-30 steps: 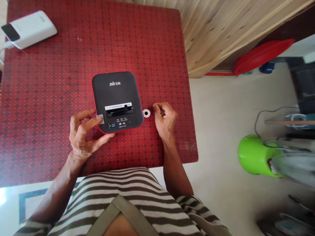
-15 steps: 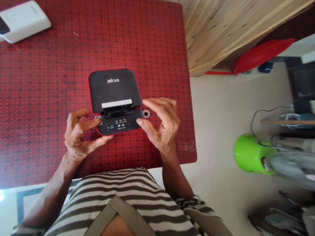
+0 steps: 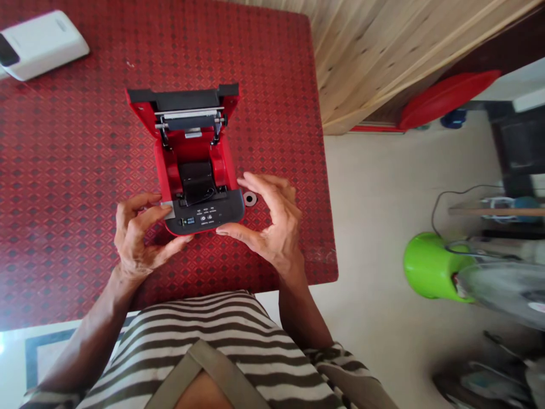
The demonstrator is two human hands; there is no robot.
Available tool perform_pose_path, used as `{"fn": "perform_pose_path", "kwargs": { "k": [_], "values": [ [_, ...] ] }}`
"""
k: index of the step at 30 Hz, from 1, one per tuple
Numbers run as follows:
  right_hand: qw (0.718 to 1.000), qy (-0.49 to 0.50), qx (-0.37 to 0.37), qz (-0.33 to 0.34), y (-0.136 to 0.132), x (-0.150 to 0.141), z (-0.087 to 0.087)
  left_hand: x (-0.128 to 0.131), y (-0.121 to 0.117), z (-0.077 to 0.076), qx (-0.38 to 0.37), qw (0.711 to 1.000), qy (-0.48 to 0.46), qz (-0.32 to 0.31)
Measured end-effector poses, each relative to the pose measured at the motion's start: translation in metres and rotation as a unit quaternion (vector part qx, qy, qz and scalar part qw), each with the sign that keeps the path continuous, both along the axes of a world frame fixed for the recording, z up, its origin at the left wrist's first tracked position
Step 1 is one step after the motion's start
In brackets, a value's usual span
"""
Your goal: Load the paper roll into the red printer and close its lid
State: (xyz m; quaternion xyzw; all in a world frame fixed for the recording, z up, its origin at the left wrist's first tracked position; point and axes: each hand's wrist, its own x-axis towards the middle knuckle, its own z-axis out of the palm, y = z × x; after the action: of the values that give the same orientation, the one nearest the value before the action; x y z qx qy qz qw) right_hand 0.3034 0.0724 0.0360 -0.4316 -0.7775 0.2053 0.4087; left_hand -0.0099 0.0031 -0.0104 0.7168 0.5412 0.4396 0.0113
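Note:
A small red and black receipt printer (image 3: 204,213) sits on the table with its lid (image 3: 185,101) swung up and back. Inside the red bay are a roller and a glossy dark piece (image 3: 198,179). My left hand (image 3: 140,233) grips the front left corner, a finger on the grey latch (image 3: 167,210) and the thumb at the front edge. On the other side, my right hand (image 3: 272,221) curls around the front right corner, thumb against the front edge, fingers by the side wall. A little paper roll (image 3: 250,199) lies just right of the printer.
The red patterned table (image 3: 85,142) fills the left half. At its far left lies a white device with a dark end (image 3: 46,42). Wooden boards (image 3: 366,45) stand along the right back edge. A green bin (image 3: 430,264) stands on the floor at right.
The printer's lid has flipped from closed to open, showing the red inside. My right thumb has slid left along the front edge; my left hand has barely moved.

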Motion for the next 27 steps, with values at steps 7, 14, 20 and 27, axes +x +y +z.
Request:
{"fn": "perform_pose_path", "kwargs": {
  "k": [7, 14, 20, 27],
  "values": [
    [0.995, -0.081, 0.053, 0.032, 0.028, -0.016, 0.036, -0.002, -0.001, 0.002, 0.02, 0.999, 0.034, -0.015],
    [0.938, -0.304, -0.013, 0.163, 0.08, -0.084, 0.05, 0.001, 0.001, 0.0, 0.032, 0.999, 0.016, -0.028],
    [0.899, -0.403, -0.025, 0.172, 0.093, -0.112, 0.047, 0.0, -0.001, 0.0, 0.019, 0.999, 0.011, -0.024],
    [0.908, -0.372, -0.023, 0.192, 0.095, -0.101, 0.058, 0.003, 0.002, -0.002, 0.028, 0.999, 0.02, -0.011]
  ]
}}
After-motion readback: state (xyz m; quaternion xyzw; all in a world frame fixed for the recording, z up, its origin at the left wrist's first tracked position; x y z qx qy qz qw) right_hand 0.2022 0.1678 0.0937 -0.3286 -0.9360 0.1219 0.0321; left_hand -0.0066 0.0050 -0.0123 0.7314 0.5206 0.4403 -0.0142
